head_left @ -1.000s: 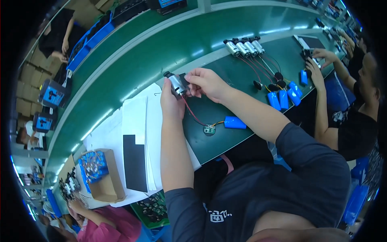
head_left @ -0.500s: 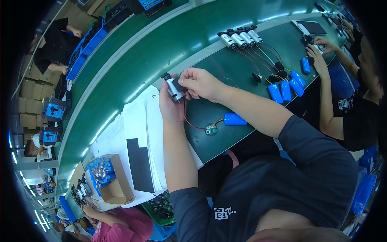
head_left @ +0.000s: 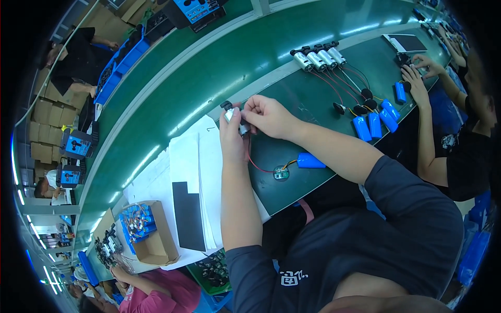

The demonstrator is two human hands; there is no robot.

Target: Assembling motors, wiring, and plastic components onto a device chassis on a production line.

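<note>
My left hand grips a small silver cylindrical motor with a black end, held above the dark green mat. My right hand pinches the motor's other end from the right. A thin red wire runs down from the motor to a small round circuit board, which is joined to a blue battery pack lying on the mat.
Several finished motors with wires and blue batteries lie at the mat's far right. White sheets and a black card lie to the left, beside a cardboard box. A co-worker's hands work at the right. A green conveyor runs behind.
Both hands with the motor sit slightly lower and closer together in view; the head camera has shifted. The board and battery stay on the mat.
</note>
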